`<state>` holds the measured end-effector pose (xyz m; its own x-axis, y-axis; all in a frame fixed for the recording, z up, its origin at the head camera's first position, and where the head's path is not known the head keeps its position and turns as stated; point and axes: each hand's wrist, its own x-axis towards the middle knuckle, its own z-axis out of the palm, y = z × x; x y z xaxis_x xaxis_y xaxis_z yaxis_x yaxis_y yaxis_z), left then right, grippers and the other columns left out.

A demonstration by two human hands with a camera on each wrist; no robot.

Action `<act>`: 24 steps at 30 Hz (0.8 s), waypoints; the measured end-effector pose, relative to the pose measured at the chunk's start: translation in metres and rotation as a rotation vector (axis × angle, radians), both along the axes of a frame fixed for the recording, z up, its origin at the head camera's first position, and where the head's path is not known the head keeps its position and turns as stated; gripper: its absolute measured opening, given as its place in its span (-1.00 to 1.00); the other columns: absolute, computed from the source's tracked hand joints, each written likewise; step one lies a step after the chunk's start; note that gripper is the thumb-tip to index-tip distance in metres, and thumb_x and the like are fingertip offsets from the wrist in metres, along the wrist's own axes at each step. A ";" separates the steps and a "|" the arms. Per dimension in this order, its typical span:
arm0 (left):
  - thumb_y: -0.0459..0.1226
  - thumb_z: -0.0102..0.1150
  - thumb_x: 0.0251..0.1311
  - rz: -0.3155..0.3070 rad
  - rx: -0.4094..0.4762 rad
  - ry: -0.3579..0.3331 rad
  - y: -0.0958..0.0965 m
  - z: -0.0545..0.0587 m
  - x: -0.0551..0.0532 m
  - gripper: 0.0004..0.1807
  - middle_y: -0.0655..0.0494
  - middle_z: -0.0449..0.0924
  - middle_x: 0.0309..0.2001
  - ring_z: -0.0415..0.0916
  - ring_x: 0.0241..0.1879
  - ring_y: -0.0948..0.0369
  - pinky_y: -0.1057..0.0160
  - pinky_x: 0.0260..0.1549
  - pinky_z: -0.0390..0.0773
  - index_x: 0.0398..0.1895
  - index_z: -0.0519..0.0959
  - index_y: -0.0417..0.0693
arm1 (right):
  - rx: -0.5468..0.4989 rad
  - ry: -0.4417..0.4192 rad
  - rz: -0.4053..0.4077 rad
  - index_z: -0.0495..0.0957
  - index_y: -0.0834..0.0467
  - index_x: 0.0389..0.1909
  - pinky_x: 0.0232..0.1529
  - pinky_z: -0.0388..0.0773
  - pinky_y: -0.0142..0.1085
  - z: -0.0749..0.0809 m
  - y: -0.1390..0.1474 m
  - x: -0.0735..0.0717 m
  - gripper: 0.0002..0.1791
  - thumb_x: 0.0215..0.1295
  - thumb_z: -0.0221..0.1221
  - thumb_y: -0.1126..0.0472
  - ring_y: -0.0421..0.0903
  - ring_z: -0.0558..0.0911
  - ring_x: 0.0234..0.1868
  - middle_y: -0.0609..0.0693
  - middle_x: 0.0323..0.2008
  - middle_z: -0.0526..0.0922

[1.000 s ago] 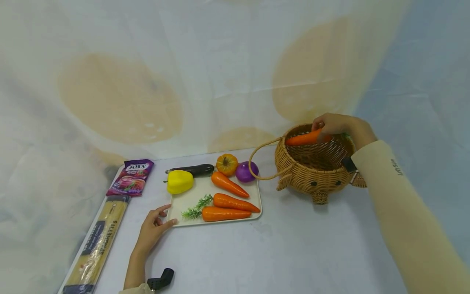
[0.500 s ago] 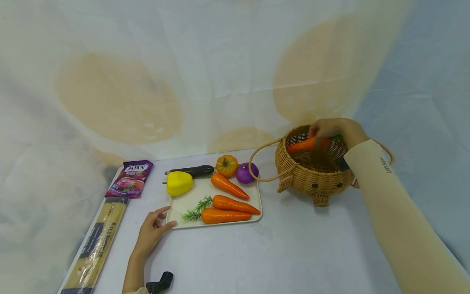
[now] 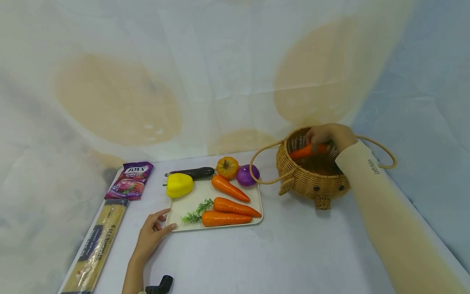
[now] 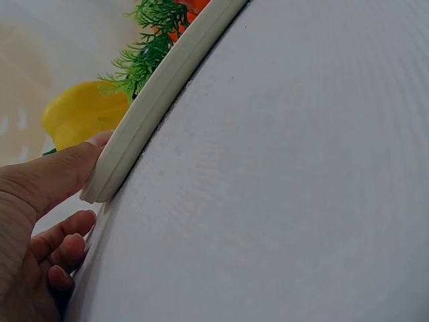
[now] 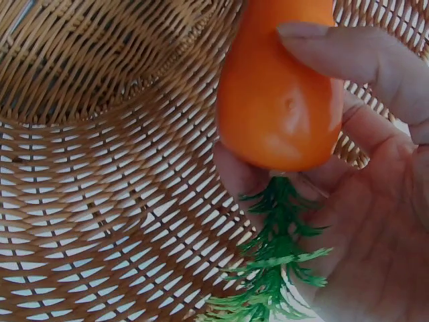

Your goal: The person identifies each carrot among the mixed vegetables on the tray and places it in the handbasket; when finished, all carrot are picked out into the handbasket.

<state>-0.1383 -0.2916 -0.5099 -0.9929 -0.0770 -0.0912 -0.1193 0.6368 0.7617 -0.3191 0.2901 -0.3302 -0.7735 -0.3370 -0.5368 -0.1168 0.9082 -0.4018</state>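
Your right hand (image 3: 324,135) pinched a carrot (image 5: 281,114) inside the wicker basket (image 3: 306,183), thumb across its thick end, while your left hand (image 3: 148,234) held the pale tray (image 3: 180,202) between thumb and fingers at its near left corner. Releasing too high might have let the carrot bounce or roll; its green leaves (image 5: 276,258) could have snagged in the weave. If your sleeve (image 3: 371,183) caught the basket, it could have tipped, its handle (image 3: 266,182) perhaps nudging the purple onion (image 3: 246,176).
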 end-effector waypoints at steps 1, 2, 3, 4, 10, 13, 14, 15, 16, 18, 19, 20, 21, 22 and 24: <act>0.01 0.38 0.15 0.000 0.002 0.001 0.000 0.000 0.001 -0.34 0.02 0.38 -0.03 0.22 -0.22 0.18 0.30 -0.25 0.26 0.32 0.48 0.11 | 0.006 -0.003 -0.007 0.53 0.25 -0.10 -0.22 0.38 -0.16 -0.002 0.000 0.000 -0.65 0.03 0.28 0.32 0.10 0.32 -0.12 0.19 -0.06 0.40; 0.01 0.39 0.15 -0.001 0.002 0.004 0.001 0.000 0.001 -0.34 0.02 0.38 -0.03 0.23 -0.23 0.19 0.30 -0.25 0.26 0.32 0.48 0.11 | 0.012 -0.007 -0.015 0.53 0.25 -0.11 -0.21 0.38 -0.15 -0.003 0.000 0.000 -0.65 0.02 0.28 0.33 0.10 0.32 -0.12 0.18 -0.07 0.39; 0.01 0.39 0.15 -0.002 -0.001 0.008 0.001 0.000 0.002 -0.35 0.02 0.39 -0.04 0.23 -0.23 0.19 0.30 -0.26 0.26 0.32 0.48 0.11 | 0.019 -0.008 -0.020 0.53 0.24 -0.10 -0.20 0.39 -0.14 -0.004 0.000 0.001 -0.64 0.01 0.28 0.33 0.11 0.33 -0.12 0.18 -0.08 0.40; 0.01 0.39 0.15 -0.001 -0.003 0.011 0.001 -0.001 0.002 -0.35 0.02 0.39 -0.04 0.23 -0.23 0.19 0.30 -0.26 0.26 0.32 0.48 0.11 | 0.031 -0.007 -0.023 0.52 0.23 -0.10 -0.19 0.39 -0.13 -0.006 0.000 0.001 -0.63 0.01 0.28 0.33 0.11 0.33 -0.10 0.18 -0.07 0.40; 0.00 0.39 0.15 -0.004 -0.012 0.025 0.001 -0.001 0.005 -0.36 0.04 0.39 -0.05 0.22 -0.24 0.20 0.31 -0.26 0.26 0.31 0.49 0.11 | 0.115 -0.011 -0.042 0.47 0.16 -0.07 -0.16 0.39 -0.07 -0.013 0.002 0.005 -0.62 0.05 0.27 0.28 0.15 0.33 -0.05 0.16 -0.04 0.39; -0.01 0.39 0.14 -0.004 -0.010 0.026 0.001 0.000 0.006 -0.36 0.03 0.39 -0.05 0.22 -0.24 0.20 0.31 -0.26 0.26 0.31 0.49 0.10 | 0.126 -0.024 -0.050 0.46 0.17 -0.03 -0.15 0.41 -0.06 -0.017 0.003 0.007 -0.62 0.09 0.25 0.29 0.16 0.34 -0.05 0.17 -0.02 0.40; -0.01 0.39 0.14 -0.003 -0.010 0.025 0.002 0.000 0.006 -0.36 0.03 0.39 -0.05 0.22 -0.24 0.20 0.31 -0.26 0.26 0.31 0.49 0.10 | 0.129 -0.026 -0.042 0.45 0.19 0.00 -0.13 0.43 -0.05 -0.019 0.003 0.007 -0.60 0.10 0.25 0.29 0.16 0.36 -0.03 0.18 0.00 0.41; -0.01 0.40 0.14 -0.003 -0.010 0.025 0.002 0.000 0.006 -0.36 0.03 0.39 -0.05 0.22 -0.24 0.20 0.31 -0.26 0.26 0.30 0.50 0.09 | 0.129 -0.033 -0.040 0.44 0.21 0.02 -0.13 0.44 -0.05 -0.021 0.003 0.007 -0.59 0.11 0.24 0.30 0.17 0.37 -0.02 0.20 0.02 0.40; -0.01 0.40 0.14 -0.002 -0.013 0.025 0.002 0.000 0.007 -0.36 0.03 0.39 -0.05 0.22 -0.24 0.20 0.31 -0.27 0.26 0.30 0.50 0.09 | 0.131 -0.034 -0.026 0.43 0.24 0.05 -0.10 0.46 -0.04 -0.022 0.004 0.007 -0.57 0.12 0.23 0.31 0.18 0.39 0.00 0.22 0.04 0.41; -0.02 0.39 0.15 -0.002 -0.017 0.026 0.002 0.001 0.007 -0.37 0.03 0.39 -0.06 0.23 -0.24 0.20 0.32 -0.27 0.26 0.30 0.50 0.09 | 0.137 -0.038 0.002 0.41 0.29 0.14 -0.03 0.49 -0.01 -0.024 0.003 0.008 -0.51 0.15 0.21 0.33 0.24 0.42 0.08 0.29 0.13 0.40; -0.02 0.39 0.15 -0.002 -0.018 0.026 0.002 0.001 0.007 -0.37 0.02 0.39 -0.06 0.23 -0.24 0.20 0.32 -0.27 0.26 0.30 0.50 0.09 | 0.145 -0.037 0.022 0.38 0.33 0.19 0.00 0.50 0.02 -0.024 0.002 0.008 -0.46 0.14 0.21 0.34 0.28 0.41 0.13 0.33 0.18 0.39; -0.02 0.39 0.15 -0.002 -0.020 0.029 0.002 0.001 0.007 -0.37 0.02 0.39 -0.06 0.23 -0.24 0.20 0.32 -0.27 0.26 0.30 0.50 0.09 | 0.162 -0.036 0.048 0.37 0.35 0.23 0.03 0.51 0.04 -0.024 0.001 0.008 -0.42 0.14 0.21 0.35 0.31 0.41 0.17 0.36 0.22 0.37; -0.02 0.39 0.15 -0.001 -0.023 0.032 0.002 0.001 0.007 -0.37 0.02 0.39 -0.06 0.23 -0.25 0.20 0.32 -0.27 0.26 0.30 0.50 0.09 | 0.180 -0.040 0.057 0.38 0.35 0.21 0.03 0.51 0.04 -0.023 -0.001 0.008 -0.44 0.13 0.20 0.36 0.32 0.41 0.18 0.36 0.22 0.38; -0.01 0.39 0.15 0.000 -0.025 0.035 0.002 0.001 0.007 -0.37 0.02 0.40 -0.06 0.23 -0.25 0.20 0.32 -0.27 0.26 0.30 0.50 0.09 | 0.200 -0.038 0.075 0.41 0.35 0.19 0.04 0.52 0.04 -0.023 -0.003 0.009 -0.46 0.13 0.20 0.36 0.32 0.42 0.20 0.37 0.24 0.39; -0.01 0.39 0.15 0.004 -0.025 0.039 0.001 0.001 0.007 -0.37 0.03 0.40 -0.06 0.23 -0.24 0.20 0.32 -0.27 0.26 0.30 0.50 0.10 | 0.249 -0.038 0.107 0.52 0.31 0.05 -0.01 0.55 0.00 -0.022 -0.008 0.008 -0.59 0.13 0.19 0.37 0.26 0.48 0.14 0.33 0.17 0.48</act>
